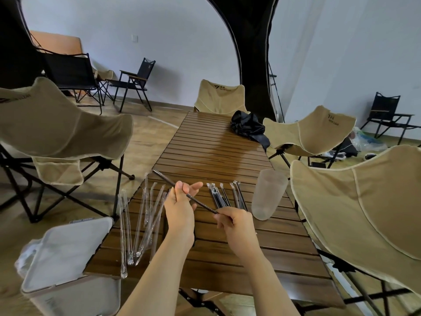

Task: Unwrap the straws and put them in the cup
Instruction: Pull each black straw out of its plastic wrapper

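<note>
Far left, near edge: lidded bin (68, 252) beside the bench (218, 156). On the bench's left side: row of clear plastic sleeves (141, 224), look empty, so likely spent wrappers; a few overhang the edge.

Centre: left hand (180, 208) is closed around a dark straw (182, 190), thumb and fingers pinching mid-length. The straw runs diagonally, far end up-left over the wrappers, near end down-right into the right hand (237, 224), which is clenched on that tip. Can't tell if any wrapper is left on the straw; too thin to resolve.

Right of the hands: bundle of wrapped straws (225, 197) lying flat on the slats, not yet opened. Just right of those: frosted cup (268, 195), upright, looks empty from here.

Step, as I read it: one straw being stripped or just stripped, not yet in the cup. Next move calls for releasing one hand, swinging the straw right past the wrapped bundle, tipping it upright and dropping it into the cup mouth without knocking the cup. Then wrapper goes left.
</note>
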A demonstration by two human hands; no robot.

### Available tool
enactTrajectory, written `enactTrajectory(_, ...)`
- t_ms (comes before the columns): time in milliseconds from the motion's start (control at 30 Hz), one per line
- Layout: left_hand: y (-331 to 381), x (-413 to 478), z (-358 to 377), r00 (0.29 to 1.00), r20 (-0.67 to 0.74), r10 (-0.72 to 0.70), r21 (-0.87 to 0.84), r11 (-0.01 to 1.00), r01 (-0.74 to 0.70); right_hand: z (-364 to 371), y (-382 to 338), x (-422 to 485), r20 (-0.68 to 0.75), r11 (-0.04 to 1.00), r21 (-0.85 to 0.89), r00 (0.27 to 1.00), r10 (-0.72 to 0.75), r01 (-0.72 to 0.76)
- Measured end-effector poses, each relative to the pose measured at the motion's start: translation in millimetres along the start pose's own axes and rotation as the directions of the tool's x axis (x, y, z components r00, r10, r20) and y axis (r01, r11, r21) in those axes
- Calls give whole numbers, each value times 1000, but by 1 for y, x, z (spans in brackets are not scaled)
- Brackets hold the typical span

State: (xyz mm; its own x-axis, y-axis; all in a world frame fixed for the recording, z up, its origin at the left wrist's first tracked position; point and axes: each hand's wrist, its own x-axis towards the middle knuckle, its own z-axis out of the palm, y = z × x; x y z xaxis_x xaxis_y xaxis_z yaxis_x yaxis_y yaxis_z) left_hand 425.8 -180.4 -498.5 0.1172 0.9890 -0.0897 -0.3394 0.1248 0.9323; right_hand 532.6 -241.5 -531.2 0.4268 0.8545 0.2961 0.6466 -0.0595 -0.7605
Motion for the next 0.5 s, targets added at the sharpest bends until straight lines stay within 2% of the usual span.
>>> enactTrajectory(100, -3, -1, 0, 1000, 4, -13, 7, 1000, 13, -1, 2, -1, -3, 1000, -26, 1000, -3, 3)
enactTrajectory(267, -7, 0, -1, 998, -2, -57, 14, 998, 57, -2, 2, 8, 117, 989, -121, 989, 94, -80)
enactTrajectory(367, -9, 1, -1, 997, 14, -75, 24, 997, 75, 3, 7, 5, 91, 984, -173, 994, 65, -49)
enactTrajectory(433, -10, -1, 0, 998, 31, -46, 53, 998, 44, 11, 10, -1, 113, 985, -172, 993, 18, 2)
enactTrajectory(500, -8, -2, 0, 999, 10, 53, 95, 994, -54, 18, 13, 1, 116, 988, -151, 993, -5, 23)
